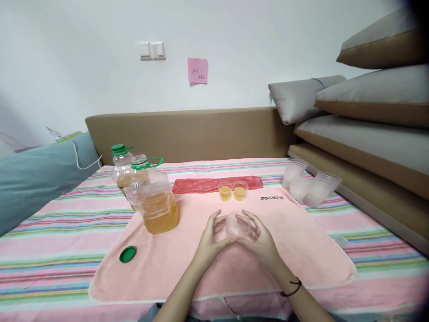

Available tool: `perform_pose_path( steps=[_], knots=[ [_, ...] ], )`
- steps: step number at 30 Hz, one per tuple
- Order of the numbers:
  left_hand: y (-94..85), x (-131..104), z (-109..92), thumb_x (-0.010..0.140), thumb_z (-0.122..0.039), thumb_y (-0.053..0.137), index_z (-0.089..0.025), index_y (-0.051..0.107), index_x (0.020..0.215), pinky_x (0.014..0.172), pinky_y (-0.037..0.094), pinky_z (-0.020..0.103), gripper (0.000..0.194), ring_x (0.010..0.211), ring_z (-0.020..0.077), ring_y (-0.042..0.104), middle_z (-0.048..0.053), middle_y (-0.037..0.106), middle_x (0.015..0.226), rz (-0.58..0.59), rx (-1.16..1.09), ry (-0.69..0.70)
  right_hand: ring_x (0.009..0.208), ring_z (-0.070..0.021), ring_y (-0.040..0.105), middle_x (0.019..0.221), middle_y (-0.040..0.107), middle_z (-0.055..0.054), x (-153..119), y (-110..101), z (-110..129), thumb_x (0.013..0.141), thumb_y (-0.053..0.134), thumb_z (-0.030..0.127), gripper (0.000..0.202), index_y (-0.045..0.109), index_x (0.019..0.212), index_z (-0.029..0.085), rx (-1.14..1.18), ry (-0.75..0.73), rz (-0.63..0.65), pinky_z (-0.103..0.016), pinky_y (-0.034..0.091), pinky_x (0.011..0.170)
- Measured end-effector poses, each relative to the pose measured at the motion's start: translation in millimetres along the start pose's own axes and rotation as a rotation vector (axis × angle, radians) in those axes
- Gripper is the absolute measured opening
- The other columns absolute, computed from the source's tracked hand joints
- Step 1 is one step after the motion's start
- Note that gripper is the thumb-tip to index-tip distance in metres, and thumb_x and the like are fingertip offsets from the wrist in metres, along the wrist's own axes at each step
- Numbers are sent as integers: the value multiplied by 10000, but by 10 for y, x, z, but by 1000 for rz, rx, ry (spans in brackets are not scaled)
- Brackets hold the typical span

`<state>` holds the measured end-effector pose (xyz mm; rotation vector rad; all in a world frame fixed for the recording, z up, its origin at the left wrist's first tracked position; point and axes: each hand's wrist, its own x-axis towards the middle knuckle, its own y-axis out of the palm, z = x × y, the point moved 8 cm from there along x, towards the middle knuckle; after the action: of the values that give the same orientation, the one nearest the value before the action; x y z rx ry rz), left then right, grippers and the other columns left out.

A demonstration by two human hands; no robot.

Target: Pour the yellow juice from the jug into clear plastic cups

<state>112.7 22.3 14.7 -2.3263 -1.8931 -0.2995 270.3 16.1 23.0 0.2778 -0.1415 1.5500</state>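
My left hand (214,235) and my right hand (256,232) are curved around a clear plastic cup (237,227), one on each side, with the thumbs close together at its near side. The cup is held low over the pink cloth (187,277); I cannot tell whether it touches it. Just beyond my hands stand two small clear cups, a left cup (225,193) and a right cup (240,193), both with yellow liquid inside. To the left is an uncapped big bottle (161,212) of amber liquid with a green handle. A green cap (128,254) lies nearer me.
Behind the uncapped bottle stands a second bottle (121,167) with its green cap on. A red plastic bag (192,185) lies flat along the cloth's far edge. Stacks of clear cups (321,190) lie at the right, near piled cushions (375,127). A striped sheet (50,250) spreads underneath.
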Motion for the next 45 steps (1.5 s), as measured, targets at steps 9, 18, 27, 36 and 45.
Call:
perform_pose_path(
  steps=[9, 18, 27, 36, 45],
  knots=[
    [44, -52, -261, 697, -340, 790, -212, 638, 1123, 948, 488, 353, 471, 1057, 233, 643, 66, 697, 1155, 63, 380, 121, 1095, -280, 647, 1208, 675, -97, -83, 59, -49, 675, 798, 306, 495, 640, 1136, 223, -52, 21, 154, -420, 539, 940],
    [92, -77, -265, 733, -348, 758, -214, 649, 1103, 914, 504, 327, 408, 1020, 222, 659, 57, 712, 1121, 58, 410, 141, 1046, -264, 663, 1137, 701, -87, -109, -21, -15, 666, 807, 299, 445, 659, 1078, 218, -105, -10, 159, -390, 555, 896],
    [117, -73, -264, 750, -353, 741, -204, 631, 1106, 928, 495, 346, 402, 1037, 226, 641, 73, 691, 1132, 52, 442, 197, 1005, -258, 672, 1094, 708, -83, -97, -24, -47, 661, 800, 306, 413, 662, 1039, 210, -104, -4, 138, -374, 567, 852],
    [150, -83, -263, 771, -378, 715, -228, 611, 1132, 914, 499, 353, 404, 1039, 231, 634, 68, 675, 1137, 61, 475, 180, 968, -285, 690, 1037, 730, -81, -91, -37, -56, 652, 786, 290, 361, 682, 988, 207, -78, 42, 132, -415, 575, 841],
    [78, -46, -103, 736, -321, 743, -221, 526, 1256, 1029, 453, 420, 572, 1232, 250, 546, 104, 584, 1332, 4, 437, 149, 1099, -283, 646, 1200, 675, -120, -82, -107, -170, 647, 800, 326, 499, 646, 1106, 207, -76, 75, 70, -440, 539, 937]
  ],
)
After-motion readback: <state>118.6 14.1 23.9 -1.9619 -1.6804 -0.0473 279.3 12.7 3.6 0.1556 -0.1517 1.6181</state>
